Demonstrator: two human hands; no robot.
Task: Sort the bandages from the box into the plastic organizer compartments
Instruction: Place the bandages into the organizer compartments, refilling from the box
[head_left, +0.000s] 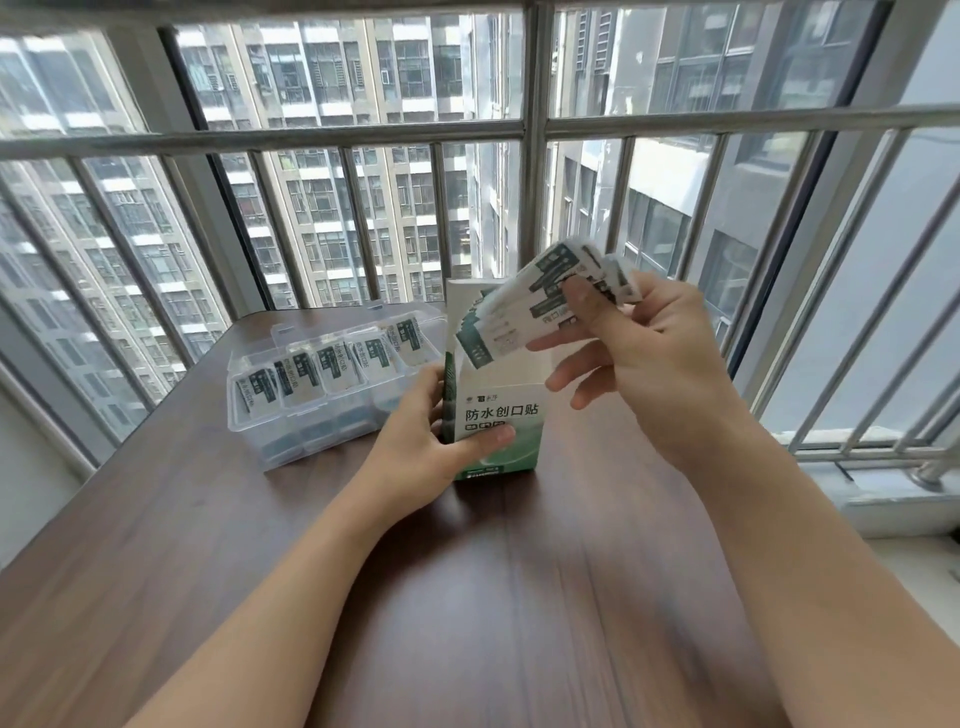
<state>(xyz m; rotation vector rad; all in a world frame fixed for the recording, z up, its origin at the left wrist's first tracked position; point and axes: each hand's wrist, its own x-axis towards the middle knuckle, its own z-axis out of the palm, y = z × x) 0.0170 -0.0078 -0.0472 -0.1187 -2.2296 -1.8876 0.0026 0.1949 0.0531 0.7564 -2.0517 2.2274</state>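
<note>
1. Here, a dark wood worktop (519, 597) stands by a barred window (535, 130) and carries everything.
2. A clear plastic organizer (311, 415) sits at the back left, with wrapped bandages lying in its compartments.
3. The white and green box (488, 415) stands upright just right of it, top open.
4. The left hand (431, 457) grasps the box, fingers curled round its side.
5. The right hand (639, 364) pinches a fan of bandages (519, 312) above the box.
</note>
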